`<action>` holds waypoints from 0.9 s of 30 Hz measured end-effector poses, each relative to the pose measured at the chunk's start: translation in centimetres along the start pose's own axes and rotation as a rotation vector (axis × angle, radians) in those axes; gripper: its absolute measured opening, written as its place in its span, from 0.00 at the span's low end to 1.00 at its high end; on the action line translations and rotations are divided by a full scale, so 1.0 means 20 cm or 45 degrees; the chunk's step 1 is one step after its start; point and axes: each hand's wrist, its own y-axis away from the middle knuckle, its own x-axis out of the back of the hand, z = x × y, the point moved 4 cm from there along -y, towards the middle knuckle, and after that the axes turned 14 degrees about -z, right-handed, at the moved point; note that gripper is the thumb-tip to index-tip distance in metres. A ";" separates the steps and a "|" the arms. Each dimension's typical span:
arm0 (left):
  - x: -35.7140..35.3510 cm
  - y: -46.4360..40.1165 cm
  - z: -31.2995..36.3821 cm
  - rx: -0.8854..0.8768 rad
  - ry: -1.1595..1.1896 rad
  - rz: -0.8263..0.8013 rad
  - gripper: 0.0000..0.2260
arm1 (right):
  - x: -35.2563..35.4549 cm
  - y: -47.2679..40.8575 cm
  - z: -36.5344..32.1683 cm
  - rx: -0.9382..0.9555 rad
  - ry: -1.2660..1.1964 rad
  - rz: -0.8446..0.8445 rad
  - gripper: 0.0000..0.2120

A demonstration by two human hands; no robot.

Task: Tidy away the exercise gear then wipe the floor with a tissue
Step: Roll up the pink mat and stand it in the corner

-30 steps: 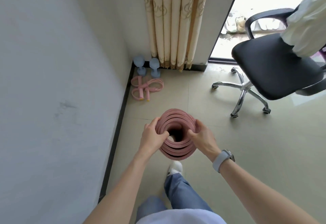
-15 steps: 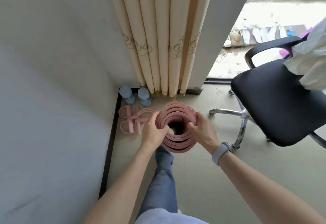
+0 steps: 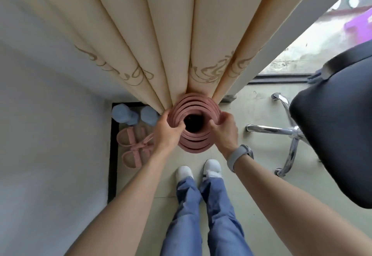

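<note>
At the centre of the frame you hold the rolled pink mat (image 3: 194, 126) upright on end, its open top facing you. Your left hand (image 3: 168, 132) has its grip curled over the left rim, fingers inside the roll; your right hand (image 3: 225, 128) grips the right rim. The roll sits just below the curtain (image 3: 161, 40) hem. At centre left, two blue dumbbells (image 3: 133, 114) and a pink resistance band (image 3: 135, 147) lie on the floor (image 3: 251, 175) by the wall.

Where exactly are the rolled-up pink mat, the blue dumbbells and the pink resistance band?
rolled pink mat (image 3: 196, 145): head view, lower coils of its open end.
blue dumbbells (image 3: 122, 112): head view, left dumbbell's top head.
pink resistance band (image 3: 133, 148): head view, middle straps.
</note>
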 end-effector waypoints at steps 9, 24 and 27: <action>0.03 -0.34 0.14 -0.157 -0.001 0.075 0.16 | 0.04 -0.31 -0.16 0.164 -0.009 0.043 0.21; 0.03 -0.23 0.04 -0.013 0.026 0.075 0.23 | 0.01 -0.21 -0.16 0.272 -0.005 -0.141 0.25; 0.03 -0.21 0.03 -0.016 0.003 0.074 0.23 | 0.01 -0.20 -0.15 0.294 -0.037 -0.166 0.25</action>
